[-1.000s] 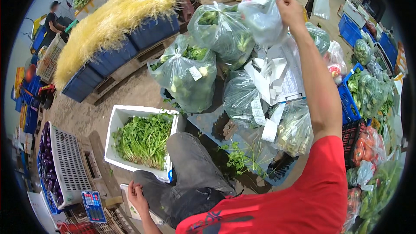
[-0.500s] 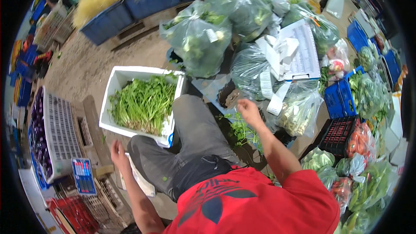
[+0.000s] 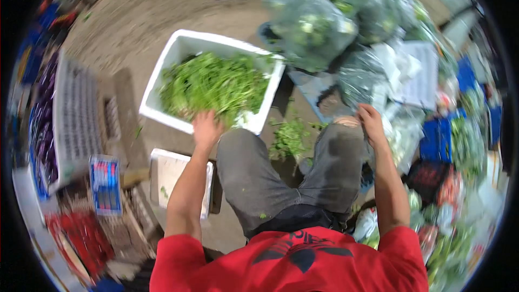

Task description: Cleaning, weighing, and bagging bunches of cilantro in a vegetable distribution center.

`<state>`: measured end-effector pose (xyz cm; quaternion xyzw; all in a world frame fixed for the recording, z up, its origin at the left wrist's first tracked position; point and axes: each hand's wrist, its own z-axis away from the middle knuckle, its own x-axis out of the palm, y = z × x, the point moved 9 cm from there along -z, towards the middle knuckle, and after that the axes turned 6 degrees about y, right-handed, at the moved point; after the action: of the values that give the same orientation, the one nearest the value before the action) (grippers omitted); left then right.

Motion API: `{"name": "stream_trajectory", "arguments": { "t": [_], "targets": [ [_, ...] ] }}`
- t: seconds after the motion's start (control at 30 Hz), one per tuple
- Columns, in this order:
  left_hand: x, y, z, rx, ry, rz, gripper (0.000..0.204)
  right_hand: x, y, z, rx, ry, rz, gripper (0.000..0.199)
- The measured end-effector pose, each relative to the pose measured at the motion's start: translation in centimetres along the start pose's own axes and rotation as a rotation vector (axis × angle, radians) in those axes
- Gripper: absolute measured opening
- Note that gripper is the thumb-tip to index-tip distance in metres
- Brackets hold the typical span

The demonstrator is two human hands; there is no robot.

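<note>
A white foam box (image 3: 162, 75) full of leafy green herbs (image 3: 213, 84) stands on the ground in front of my knees. My left hand (image 3: 204, 128) rests at the box's near rim, fingers reaching into the herbs; the blur hides whether it grips any. My right hand (image 3: 370, 120) lies by my right knee, touching a clear plastic bag of greens (image 3: 400, 135). I sit in grey trousers and a red shirt. A loose bunch of herbs (image 3: 289, 138) lies on the ground between my knees.
Several big clear bags of vegetables (image 3: 311, 21) are piled behind the box. A white foam lid (image 3: 170, 176) lies under my left arm. A grey plastic crate (image 3: 73, 113) and purple eggplants (image 3: 40, 130) sit at left. Blue crates (image 3: 438, 140) and more produce crowd the right.
My right hand has come down from holding a bag high to my right knee. My left hand moved up from beside my hip to the herb box. My head tipped downward.
</note>
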<state>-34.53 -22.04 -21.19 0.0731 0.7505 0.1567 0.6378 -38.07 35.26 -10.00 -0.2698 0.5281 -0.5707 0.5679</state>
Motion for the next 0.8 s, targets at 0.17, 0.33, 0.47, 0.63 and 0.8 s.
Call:
{"name": "stream_trajectory", "arguments": {
  "t": [0.17, 0.33, 0.47, 0.63, 0.8],
  "targets": [
    [-2.2, -1.9, 1.5, 0.013, 0.127, 0.006, 0.030, -0.2, -0.6, -0.9, -0.086, -0.006, 0.323, 0.035],
    [-1.5, -1.1, 0.9, -0.013, 0.028, -0.036, 0.026, -11.9, 2.4, 0.7, -0.038, 0.404, 0.692, 0.045],
    [0.0, 0.3, 0.5, -0.019, -0.064, -0.014, 0.024, -21.6, 5.6, 1.6, 0.247, 0.540, 0.662, 0.058],
    [-2.5, -2.2, 0.7, -0.083, -0.028, -0.053, 0.020, -14.3, 8.1, -0.2, 0.448, 0.449, 0.213, 0.053],
    [0.5, -1.3, 0.9, -0.060, -0.087, 0.002, 0.022, -14.8, 4.1, -1.9, 0.065, 0.251, 0.462, 0.037]
  ]
}}
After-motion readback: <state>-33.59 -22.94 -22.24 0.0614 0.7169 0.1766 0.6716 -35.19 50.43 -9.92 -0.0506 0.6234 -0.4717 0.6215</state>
